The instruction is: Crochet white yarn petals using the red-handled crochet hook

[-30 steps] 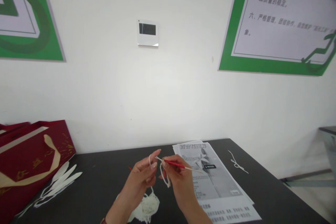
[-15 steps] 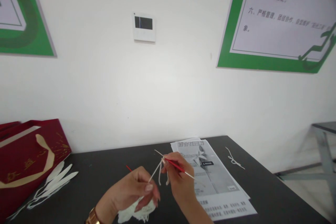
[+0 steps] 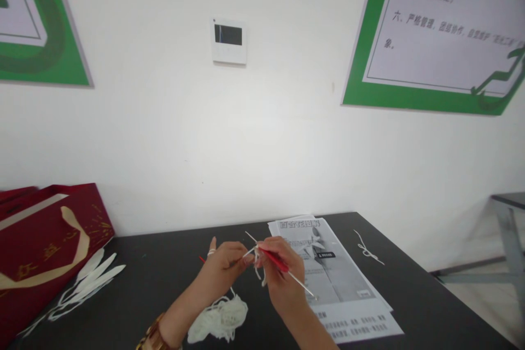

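My right hand (image 3: 283,268) is closed round the red grip of a crochet hook (image 3: 274,260), whose thin metal tip points up and to the left. White yarn (image 3: 258,272) hangs in a short tail below the fingers at the hook. My left hand (image 3: 225,265) pinches a strand of the same yarn close to the right fingertips, one finger raised with a ring on it. Beneath the hands a loose ball of white yarn (image 3: 221,317) lies on the black table (image 3: 156,284), and a strand runs up from it to my left hand.
Printed sheets (image 3: 348,284) lie under and beyond my right hand. A short piece of white yarn (image 3: 367,249) rests farther right. On the left stand a dark red gift bag (image 3: 49,251) and several white leaf-shaped pieces (image 3: 92,281). A thin red object (image 3: 202,258) shows behind my left hand.
My left hand has moved up and right, close to my right hand, and one finger is now raised. The yarn ball beneath is more exposed. The hook's tip has shifted slightly.
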{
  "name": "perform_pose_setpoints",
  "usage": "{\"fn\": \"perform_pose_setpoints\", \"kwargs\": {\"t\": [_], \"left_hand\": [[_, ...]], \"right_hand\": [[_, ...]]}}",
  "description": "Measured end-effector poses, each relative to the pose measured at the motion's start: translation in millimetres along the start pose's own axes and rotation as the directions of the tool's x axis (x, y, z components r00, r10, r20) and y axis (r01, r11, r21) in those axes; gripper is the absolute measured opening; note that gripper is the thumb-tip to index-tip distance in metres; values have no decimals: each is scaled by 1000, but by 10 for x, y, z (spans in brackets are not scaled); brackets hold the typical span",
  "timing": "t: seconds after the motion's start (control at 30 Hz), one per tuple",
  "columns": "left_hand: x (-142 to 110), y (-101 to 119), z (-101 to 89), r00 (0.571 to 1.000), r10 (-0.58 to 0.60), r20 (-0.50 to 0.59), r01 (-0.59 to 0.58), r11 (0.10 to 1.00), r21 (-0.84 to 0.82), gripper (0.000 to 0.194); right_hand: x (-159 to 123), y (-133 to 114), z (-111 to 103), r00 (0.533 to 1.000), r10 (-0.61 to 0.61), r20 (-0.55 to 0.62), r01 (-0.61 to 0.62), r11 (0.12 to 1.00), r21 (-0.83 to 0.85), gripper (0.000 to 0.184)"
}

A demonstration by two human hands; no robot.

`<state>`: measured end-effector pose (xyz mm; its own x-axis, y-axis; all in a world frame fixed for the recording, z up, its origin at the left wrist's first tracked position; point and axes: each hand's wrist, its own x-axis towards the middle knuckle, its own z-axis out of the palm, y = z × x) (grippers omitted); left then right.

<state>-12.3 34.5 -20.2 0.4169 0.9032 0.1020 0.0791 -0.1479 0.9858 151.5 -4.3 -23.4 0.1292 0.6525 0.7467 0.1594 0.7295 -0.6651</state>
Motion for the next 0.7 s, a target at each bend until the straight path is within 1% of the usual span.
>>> {"fn": "perform_pose_setpoints", "kwargs": {"t": [0.1, 0.13, 0.17, 0.23, 0.27, 0.37, 0.43, 0.53, 0.63, 0.7], "left_hand": [[0, 61, 30, 999, 40, -31, -45, 982, -182, 18], [-9, 75, 36, 999, 40, -31, -47, 965, -259, 20], [-18, 83, 39, 999, 32, -25, -38, 941, -337, 31], [-30, 77, 27, 999, 8, -34, -24, 872, -489, 51], [-28, 64, 12, 999, -9, -52, -22, 830, -558, 53], [3, 15, -58, 985, -86, -148, -49, 688, -724, 45], [33, -5, -108, 969, -136, -204, -85, 595, -799, 48], [64, -5, -178, 947, -149, -286, -184, 478, -859, 57], [72, 3, -274, 914, -140, -382, -302, 395, -868, 67], [64, 4, -353, 893, -142, -428, -355, 366, -860, 68]], "right_hand": [[4, 0, 6, 1000, 25, 0, -25, 999, 33, 11], [8, -1, 6, 999, 39, -4, -38, 999, 39, 11], [12, -2, 4, 999, 51, -16, -50, 998, 44, 11], [20, -5, -4, 998, 55, -43, -53, 997, 52, 12], [23, -7, -8, 997, 47, -56, -43, 997, 60, 13], [20, -29, -16, 997, 18, -73, -10, 995, 102, 16], [8, -55, -14, 998, 12, -65, -3, 991, 131, 18], [-15, -98, -4, 999, 7, -40, -2, 992, 124, 16], [-26, -118, -2, 999, -3, -42, 8, 994, 113, 15], [-22, -118, -9, 998, -12, -58, 19, 992, 122, 15]]}}
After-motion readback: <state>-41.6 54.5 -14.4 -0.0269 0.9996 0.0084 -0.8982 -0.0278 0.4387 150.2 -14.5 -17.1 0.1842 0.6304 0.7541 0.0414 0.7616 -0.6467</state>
